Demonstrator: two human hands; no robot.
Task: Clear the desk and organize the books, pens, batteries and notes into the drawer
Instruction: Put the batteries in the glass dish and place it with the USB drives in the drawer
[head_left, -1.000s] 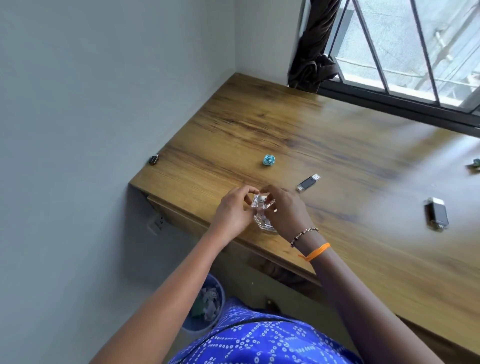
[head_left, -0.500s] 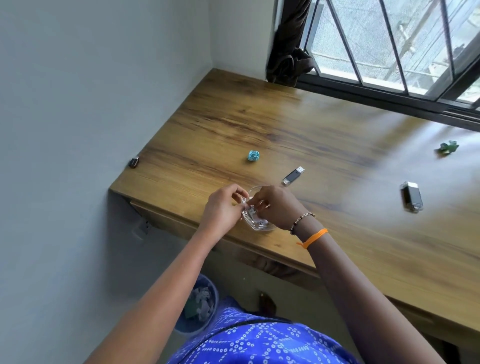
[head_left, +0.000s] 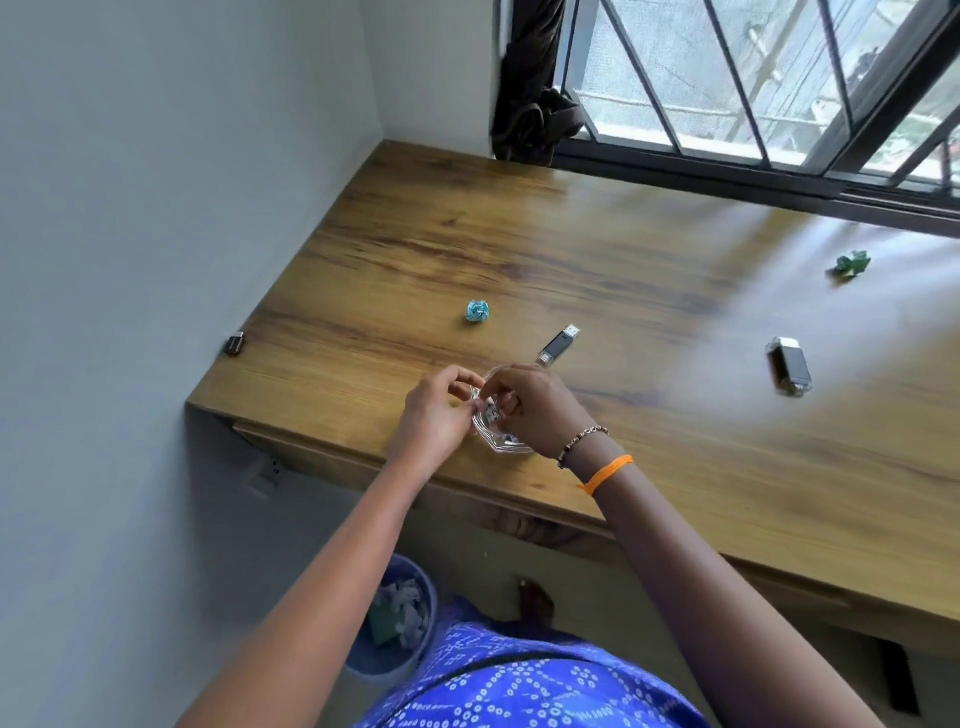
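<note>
With our left hand (head_left: 434, 415) and right hand (head_left: 535, 408) both keeping a curled grip on the small clear glass dish (head_left: 501, 441) near the surface (head_left: 675, 467) front edge, we should hold it level so its small contents stay inside.

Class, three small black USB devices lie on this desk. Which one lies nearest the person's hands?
The slim USB stick with its metal plug pointing toward the window, just beyond the right hand. The others lie at the desk's left edge and far right.
</note>
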